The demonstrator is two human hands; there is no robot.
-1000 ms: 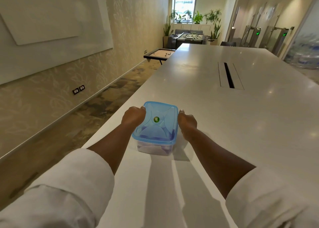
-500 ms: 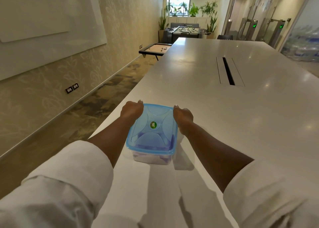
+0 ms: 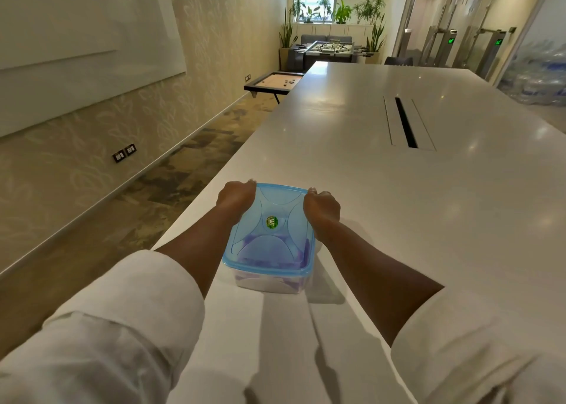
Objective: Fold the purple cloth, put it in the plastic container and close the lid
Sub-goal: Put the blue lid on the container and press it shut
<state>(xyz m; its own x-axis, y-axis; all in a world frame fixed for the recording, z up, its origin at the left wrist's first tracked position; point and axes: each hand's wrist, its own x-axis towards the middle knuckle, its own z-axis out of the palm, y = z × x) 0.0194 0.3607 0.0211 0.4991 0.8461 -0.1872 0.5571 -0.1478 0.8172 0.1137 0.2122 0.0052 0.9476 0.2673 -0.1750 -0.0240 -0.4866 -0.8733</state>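
A clear plastic container (image 3: 266,284) stands on the white table near its left edge. A translucent blue lid (image 3: 269,235) with a green round sticker lies on top of it. The purple cloth (image 3: 260,262) shows dimly through the lid and the walls, inside the container. My left hand (image 3: 235,197) is curled over the lid's far left corner. My right hand (image 3: 321,207) is curled over the lid's far right edge. Both press on the lid's rim with fingers bent.
The long white table (image 3: 398,207) stretches ahead, with a dark cable slot (image 3: 405,122) in its middle. Its left edge drops to carpeted floor beside a wall. A low game board (image 3: 275,82) and a foosball table (image 3: 329,48) stand far off.
Both hands have shifted from the lid's middle sides toward its far corners. The view has tilted down and the container sits closer in frame.
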